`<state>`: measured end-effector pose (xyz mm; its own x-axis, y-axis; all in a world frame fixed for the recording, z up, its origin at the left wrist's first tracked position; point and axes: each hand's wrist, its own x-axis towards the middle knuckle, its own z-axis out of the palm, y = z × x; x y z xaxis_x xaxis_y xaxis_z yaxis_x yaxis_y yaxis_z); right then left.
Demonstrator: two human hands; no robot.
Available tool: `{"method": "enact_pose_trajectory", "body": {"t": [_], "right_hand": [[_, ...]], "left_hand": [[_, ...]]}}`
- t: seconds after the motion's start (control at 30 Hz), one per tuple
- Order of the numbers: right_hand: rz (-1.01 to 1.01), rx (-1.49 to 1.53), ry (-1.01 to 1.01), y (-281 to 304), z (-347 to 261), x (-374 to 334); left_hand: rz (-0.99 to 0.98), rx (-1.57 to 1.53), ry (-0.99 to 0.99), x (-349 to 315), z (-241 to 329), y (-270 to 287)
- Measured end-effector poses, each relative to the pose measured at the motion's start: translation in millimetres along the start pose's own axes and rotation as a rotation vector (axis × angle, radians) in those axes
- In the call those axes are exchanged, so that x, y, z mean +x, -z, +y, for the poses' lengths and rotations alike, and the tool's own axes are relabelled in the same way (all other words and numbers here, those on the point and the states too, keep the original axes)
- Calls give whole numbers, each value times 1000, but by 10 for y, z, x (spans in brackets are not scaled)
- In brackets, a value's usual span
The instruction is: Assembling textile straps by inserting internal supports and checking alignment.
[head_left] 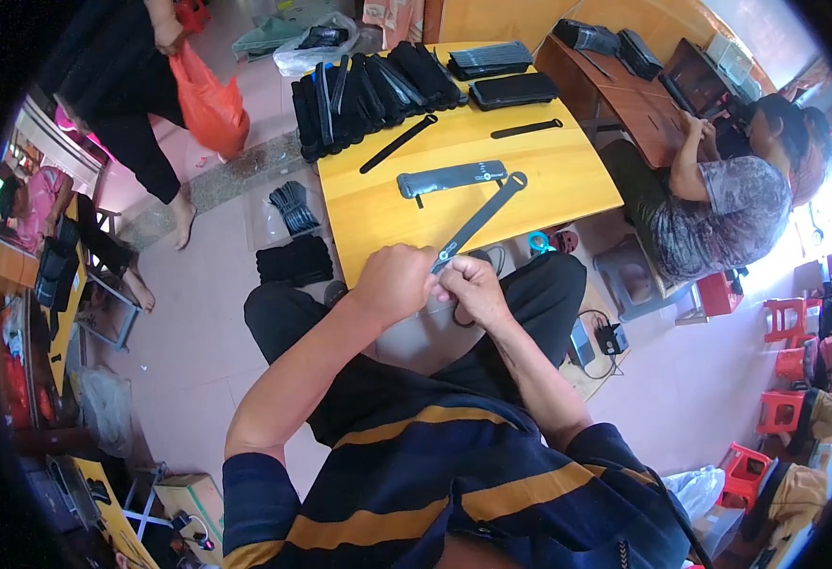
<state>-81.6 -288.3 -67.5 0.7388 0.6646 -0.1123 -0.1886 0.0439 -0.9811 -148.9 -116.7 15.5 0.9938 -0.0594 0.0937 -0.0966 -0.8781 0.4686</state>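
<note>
The dark grey looped strap (pixel 480 220) was held up between the two hands, above the near edge of the yellow table (pixel 567 175). The left hand (pixel 395 282) was curled tight around its near end, most of its fingertips hidden, and the right hand (pixel 475 289) pinched that same end between thumb and bent fingers. On the floor left of the table, a clear plastic bag (pixel 262 224) held a bundle of dark straps (pixel 294 207); farther back, another clear bag (pixel 292 62) had black items (pixel 324 37) in it. A standing person's hand carried a red plastic bag (pixel 209 100), whose contents could not be made out. The held strap's long axis ran slantwise, from the hands away and to the right, its ring end pointing toward the far right side of the table. A pale round mark with small lettering showed near the gripped end, and similar pale print sat at the right end of the flat dark sleeve (pixel 449 180) lying just beyond. Two black looped straps lay apart on the tabletop, one slanting (pixel 399 144), one nearly crosswise (pixel 527 130), in front of piled black strap bundles (pixel 368 100) and a flat grey stack (pixel 490 60).
</note>
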Motion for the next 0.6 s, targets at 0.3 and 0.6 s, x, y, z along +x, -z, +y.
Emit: {"method": "enact_pose_trajectory", "body": {"t": [0.3, 0.6], "right_hand": [[85, -142, 130, -46, 104, -193], [101, -172, 159, -30, 103, -265]], "left_hand": [[50, 57, 26, -16, 198, -203], [-29, 158, -63, -40, 128, -285]]}}
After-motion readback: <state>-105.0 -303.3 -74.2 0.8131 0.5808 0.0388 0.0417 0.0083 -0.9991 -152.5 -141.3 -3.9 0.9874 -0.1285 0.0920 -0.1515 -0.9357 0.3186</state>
